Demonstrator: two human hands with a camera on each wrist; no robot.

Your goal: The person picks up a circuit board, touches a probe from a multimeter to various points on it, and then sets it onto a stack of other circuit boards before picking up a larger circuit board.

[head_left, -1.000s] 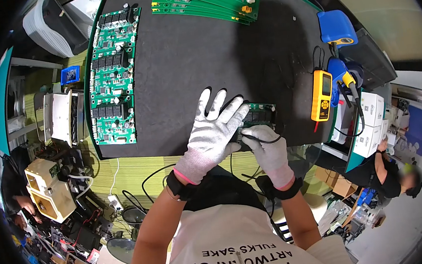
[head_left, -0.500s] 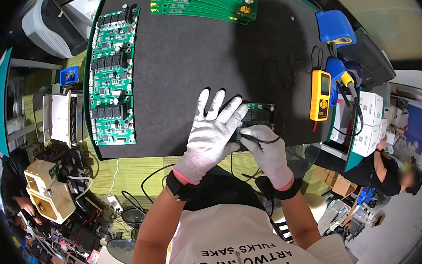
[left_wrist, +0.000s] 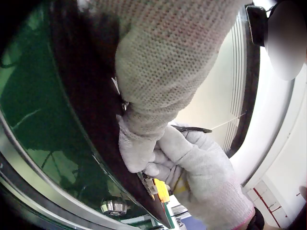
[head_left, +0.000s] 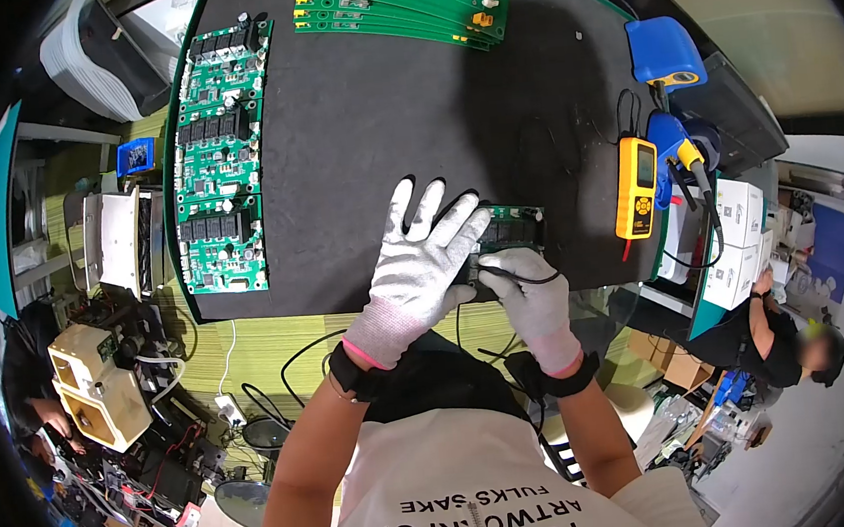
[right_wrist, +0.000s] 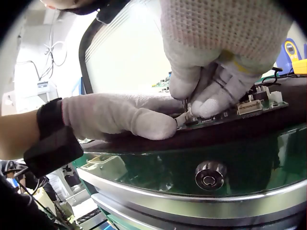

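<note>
A small green circuit board point(head_left: 528, 212) lies near the front edge of the dark mat, partly covered by both gloved hands. My left hand point(head_left: 414, 264) rests at the board's left side, fingers straight and spread. In the right wrist view, its thumb point(right_wrist: 156, 125) lies beside a small white connector point(right_wrist: 183, 118) at the board's edge. My right hand point(head_left: 534, 299) pinches a slim dark tool with a metal tip point(right_wrist: 185, 102), which points down at that edge. The fingers hide most of the tool. A black cord point(head_left: 524, 278) runs across the right hand.
Three populated green boards point(head_left: 217, 159) form a column on the mat's left. Larger green boards point(head_left: 410, 9) are stacked at the back. To the right lie a yellow handheld meter point(head_left: 636, 189) and a blue tool holder point(head_left: 664, 52). Another person point(head_left: 781, 352) is beyond the right side.
The head view shifts slightly, so the table things sit a little further left. Both hands keep nearly the same places, and the right hand still pinches the tool.
</note>
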